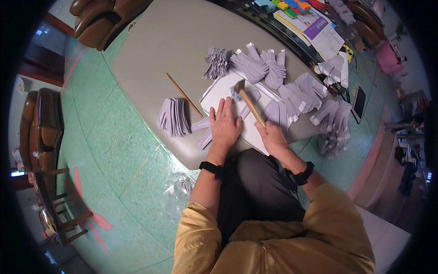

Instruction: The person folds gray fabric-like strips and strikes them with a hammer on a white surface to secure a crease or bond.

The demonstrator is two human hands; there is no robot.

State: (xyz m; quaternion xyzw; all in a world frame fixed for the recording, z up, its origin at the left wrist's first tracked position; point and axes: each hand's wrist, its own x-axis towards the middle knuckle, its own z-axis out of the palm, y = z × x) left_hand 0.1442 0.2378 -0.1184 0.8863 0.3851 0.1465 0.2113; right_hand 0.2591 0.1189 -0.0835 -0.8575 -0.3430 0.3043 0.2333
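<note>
— Now, where is the hammer (248, 101)?
— Gripped in the right hand (272, 137), head over the white board (219, 91) on the counter (173, 41).
— And the left hand (224, 124)?
— Spread flat, pressing a lilac paper piece (204, 133).

The hammer (248, 101) has a plain pale wood handle and a dull dark metal head, sitting on a smooth white board (228, 93) that looks like matt plastic. The lilac pieces (173, 117) stacked everywhere look like thin matt paper, the table (169, 41) top is smooth grey with a soft sheen, and the floor (109, 150) is glossy green tile.
</note>
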